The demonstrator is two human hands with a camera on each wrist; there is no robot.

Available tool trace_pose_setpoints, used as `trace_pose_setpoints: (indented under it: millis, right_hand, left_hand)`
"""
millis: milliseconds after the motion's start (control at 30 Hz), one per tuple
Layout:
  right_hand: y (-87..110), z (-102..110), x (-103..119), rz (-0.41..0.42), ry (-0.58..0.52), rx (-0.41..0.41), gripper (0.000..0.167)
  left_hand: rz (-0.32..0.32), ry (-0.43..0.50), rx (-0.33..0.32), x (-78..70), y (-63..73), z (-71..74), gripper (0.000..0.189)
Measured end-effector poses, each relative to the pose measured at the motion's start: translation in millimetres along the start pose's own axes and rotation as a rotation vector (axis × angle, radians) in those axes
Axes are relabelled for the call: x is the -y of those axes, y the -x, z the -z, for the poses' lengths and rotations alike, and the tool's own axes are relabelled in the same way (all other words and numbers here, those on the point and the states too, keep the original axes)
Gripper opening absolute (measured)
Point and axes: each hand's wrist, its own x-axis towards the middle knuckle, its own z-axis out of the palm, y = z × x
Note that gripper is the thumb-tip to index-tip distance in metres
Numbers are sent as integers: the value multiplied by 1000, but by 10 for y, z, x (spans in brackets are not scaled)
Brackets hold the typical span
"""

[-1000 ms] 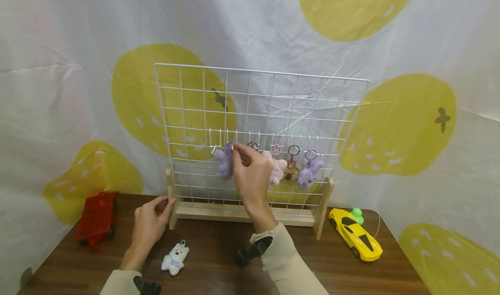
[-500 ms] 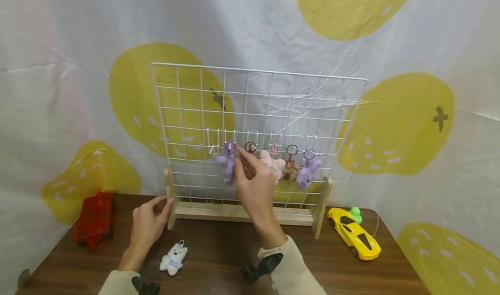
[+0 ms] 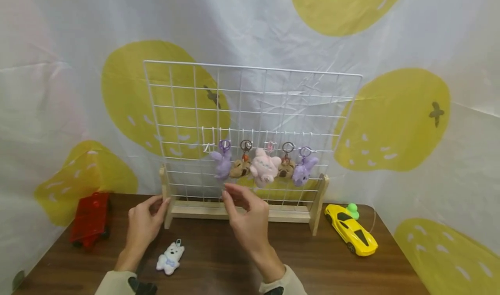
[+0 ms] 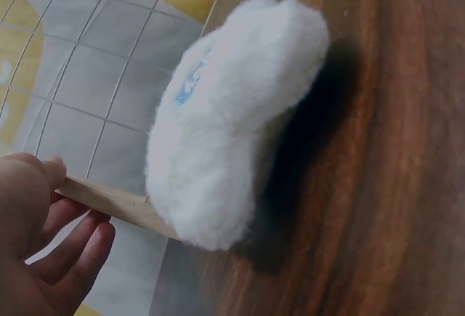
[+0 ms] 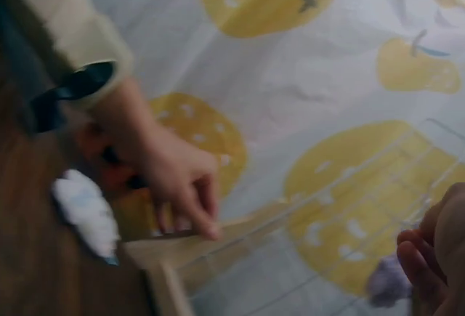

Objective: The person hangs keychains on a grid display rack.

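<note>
My left hand (image 3: 143,222) pinches the left wooden post (image 3: 165,186) of the white wire grid rack, thumb on the near side in the left wrist view. My right hand (image 3: 250,217) is in front of the rack's lower part, holding nothing, with its fingers loosely bent. Just above its fingertips hangs a purple plush keychain (image 3: 222,165), its ring on a hook. Along the same row hang a brown plush keychain (image 3: 240,168), a pink one (image 3: 264,167), another brown one and a second purple one (image 3: 304,173). A white plush bear keychain (image 3: 170,259) lies on the table near my left wrist.
Left of the rack stands a translucent red toy vehicle (image 3: 90,219). At the right are a yellow toy car (image 3: 351,231) and a small green toy (image 3: 353,211). Bare white hooks (image 3: 208,147) stick out at the row's left end. A patterned cloth surrounds the table (image 3: 211,260).
My right hand has let go of the left purple plush keychain and dropped down away from it; the keychain hangs by its ring. My left hand stays on the post.
</note>
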Motion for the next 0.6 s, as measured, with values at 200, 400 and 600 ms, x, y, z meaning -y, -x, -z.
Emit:
trace_pose_setpoints:
  millis: [200,400,600]
  right_hand:
    - [281,-215,-157,-49,-1,170,15]
    - [592,-423,-310,-134,55,477,24]
    - [749,-607,-384,-126,116,765,40]
  left_hand:
    - [6,0,3,8,0,-22,19]
    - [35,-4,10,-5,1,-10,20]
    - [38,-8,23,-18,2,-7,21]
